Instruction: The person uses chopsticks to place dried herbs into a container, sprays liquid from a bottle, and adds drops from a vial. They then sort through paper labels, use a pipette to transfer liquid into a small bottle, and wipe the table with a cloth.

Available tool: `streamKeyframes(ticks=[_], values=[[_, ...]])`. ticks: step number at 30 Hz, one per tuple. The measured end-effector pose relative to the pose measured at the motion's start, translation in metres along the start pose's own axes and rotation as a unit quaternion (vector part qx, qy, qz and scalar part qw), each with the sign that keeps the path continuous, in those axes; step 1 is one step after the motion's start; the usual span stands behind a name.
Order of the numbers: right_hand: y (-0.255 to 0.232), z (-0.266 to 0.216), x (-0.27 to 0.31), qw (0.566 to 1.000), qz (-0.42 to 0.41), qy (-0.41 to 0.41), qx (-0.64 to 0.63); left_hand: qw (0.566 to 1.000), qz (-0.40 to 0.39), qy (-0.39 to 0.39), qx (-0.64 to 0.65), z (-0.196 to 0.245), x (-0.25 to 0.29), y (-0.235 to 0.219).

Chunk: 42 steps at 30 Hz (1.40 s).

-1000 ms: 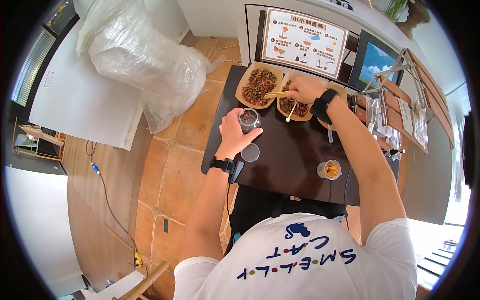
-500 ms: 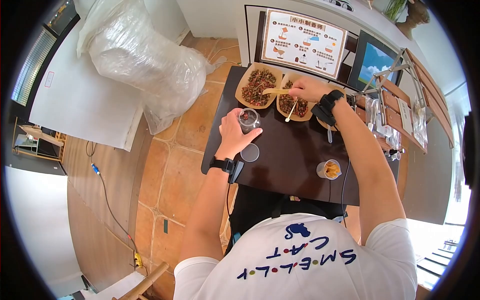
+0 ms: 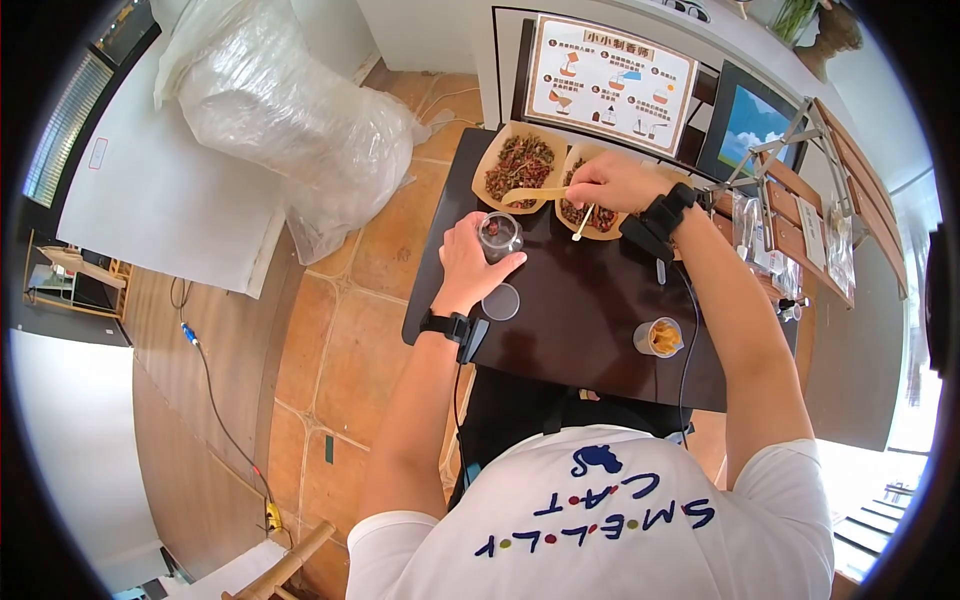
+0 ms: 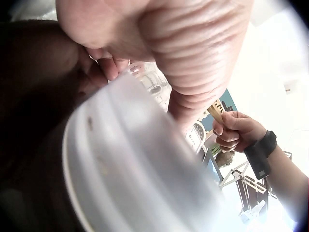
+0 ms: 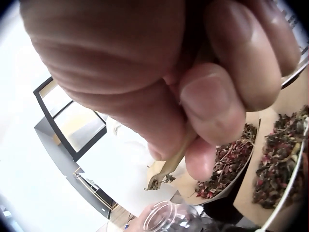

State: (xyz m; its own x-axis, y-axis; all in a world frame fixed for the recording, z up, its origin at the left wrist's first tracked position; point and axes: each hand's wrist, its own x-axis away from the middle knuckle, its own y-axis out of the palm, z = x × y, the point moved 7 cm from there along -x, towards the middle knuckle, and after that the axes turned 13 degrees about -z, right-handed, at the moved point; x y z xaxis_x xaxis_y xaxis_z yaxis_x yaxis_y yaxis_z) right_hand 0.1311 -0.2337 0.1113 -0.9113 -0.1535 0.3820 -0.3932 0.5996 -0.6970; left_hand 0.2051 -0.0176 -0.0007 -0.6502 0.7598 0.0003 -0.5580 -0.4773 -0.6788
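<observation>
My left hand [image 3: 467, 262] grips a clear jar [image 3: 508, 250] with some dark red dried bits inside, its mouth facing up. In my right hand [image 3: 615, 182] a pale wooden spoon [image 3: 540, 194] is pinched between thumb and fingers, reaching left over the near part of the left paper tray [image 3: 484, 190]. In the right wrist view the spoon [image 5: 169, 166] carries a few dried bits at its tip, above the jar's open mouth [image 5: 161, 216]. Dried petals and leaves [image 3: 520, 165] fill that tray. A translucent round lid or cup [image 3: 500, 302] stands just below the jar.
A second paper tray [image 3: 566, 165] of dried petals, with a small pale spoon [image 3: 583, 224] in it, sits under my right hand. A plastic cup [image 3: 645, 342] of yellow pieces stands at the table's near right. Behind are an instruction board [image 3: 610, 80] and wooden folding racks [image 3: 800, 215].
My right hand has shifted slightly, and the wooden spoon's tip has moved from over the dried petals toward the jar, left and nearer me. My left hand and the jar stay almost in place.
</observation>
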Motion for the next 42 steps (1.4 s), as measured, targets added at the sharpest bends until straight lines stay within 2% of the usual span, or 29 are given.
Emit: streamKeyframes(ticks=[5,7,8,10,13,14,16,23,25,29,31,34,36,38,39,42], values=[[0.015,-0.024,-0.003,0.997,-0.003,-0.002,0.072,1.0,0.018,0.007,-0.018,0.002,0.002,-0.001],[0.022,-0.032,-0.005,0.974,0.062,0.004,0.22,1.0,0.021,0.011,-0.017,0.003,0.002,-0.002],[0.027,-0.032,-0.005,0.974,0.062,0.004,0.22,1.0,0.021,0.011,-0.017,0.002,0.002,-0.002],[0.032,-0.044,-0.004,0.951,0.06,0.018,0.303,1.0,0.004,0.002,0.008,0.0,0.001,0.001],[0.031,-0.049,-0.004,0.942,0.045,0.048,0.329,1.0,0.003,0.002,0.006,0.0,0.001,0.001],[0.032,-0.048,-0.003,0.942,0.045,0.048,0.329,1.0,0.003,0.002,0.006,0.0,0.001,0.001],[0.028,-0.055,0.002,0.936,0.104,0.003,0.335,1.0,0.001,0.004,0.012,0.0,0.001,0.001],[0.019,-0.064,0.01,0.942,0.099,-0.003,0.32,1.0,-0.012,-0.003,0.02,-0.001,0.001,0.002],[0.015,-0.059,0.011,0.946,0.107,-0.015,0.305,1.0,0.021,0.014,-0.016,0.001,0.001,-0.001],[0.001,-0.046,0.008,0.948,0.163,-0.027,0.271,1.0,0.023,0.012,-0.01,0.0,0.003,0.0],[-0.006,-0.034,0.004,0.943,0.206,0.011,0.26,1.0,0.012,0.001,-0.006,0.001,0.003,0.0],[0.005,-0.008,-0.017,0.933,0.193,0.034,0.301,1.0,0.014,0.003,-0.005,0.002,0.004,-0.001],[0.013,0.005,-0.026,0.946,0.176,0.061,0.264,1.0,0.012,0.005,-0.006,0.003,0.004,-0.001],[0.023,0.028,-0.046,0.948,0.2,0.053,0.243,1.0,0.01,0.006,-0.007,0.003,0.004,-0.002],[0.026,0.03,-0.053,0.951,0.185,0.03,0.247,1.0,0.01,0.008,-0.008,0.003,0.004,-0.001],[0.026,0.033,-0.057,0.949,0.21,0.011,0.234,1.0,0.004,0.01,-0.01,0.003,0.003,-0.001]])
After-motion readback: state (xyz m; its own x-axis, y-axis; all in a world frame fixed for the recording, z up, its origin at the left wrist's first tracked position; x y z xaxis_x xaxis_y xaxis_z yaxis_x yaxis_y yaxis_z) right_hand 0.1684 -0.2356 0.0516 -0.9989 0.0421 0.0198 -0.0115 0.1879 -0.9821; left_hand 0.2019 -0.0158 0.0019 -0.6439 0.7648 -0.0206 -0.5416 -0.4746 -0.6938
